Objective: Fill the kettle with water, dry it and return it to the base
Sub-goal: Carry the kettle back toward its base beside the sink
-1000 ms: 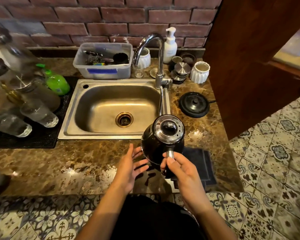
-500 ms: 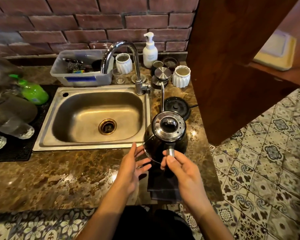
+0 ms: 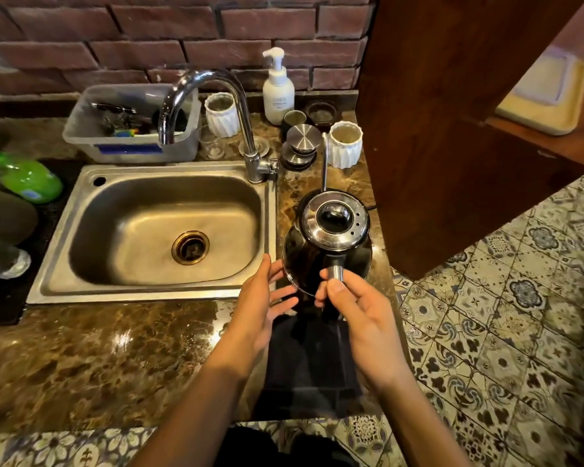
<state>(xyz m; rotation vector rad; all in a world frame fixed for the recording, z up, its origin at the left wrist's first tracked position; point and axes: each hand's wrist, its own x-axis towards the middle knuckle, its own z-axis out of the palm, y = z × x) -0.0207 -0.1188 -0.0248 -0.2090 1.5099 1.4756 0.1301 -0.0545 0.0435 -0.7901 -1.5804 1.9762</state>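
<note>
The black gooseneck kettle point(image 3: 327, 244) with a shiny steel lid is held above the counter, right of the sink. My right hand point(image 3: 358, 308) grips its handle from the near side. My left hand point(image 3: 267, 298) is open, fingers spread, touching or nearly touching the kettle's left flank. The kettle hides almost all of its black base; only a dark rim point(image 3: 366, 205) shows at the kettle's far right. A dark folded cloth point(image 3: 304, 358) lies on the counter under my hands. The thin spout points away toward the white cup.
The steel sink point(image 3: 155, 227) and curved tap point(image 3: 216, 106) sit to the left. White ribbed cups point(image 3: 346, 148), steel lids, a soap pump bottle point(image 3: 279, 89) and a plastic tub point(image 3: 132, 129) stand behind. A wooden cabinet point(image 3: 452, 129) rises close on the right. Glassware lies far left.
My right hand has carried the kettle away from me, from above the dark cloth to above the base, which it now covers. My left hand has followed alongside, still open.
</note>
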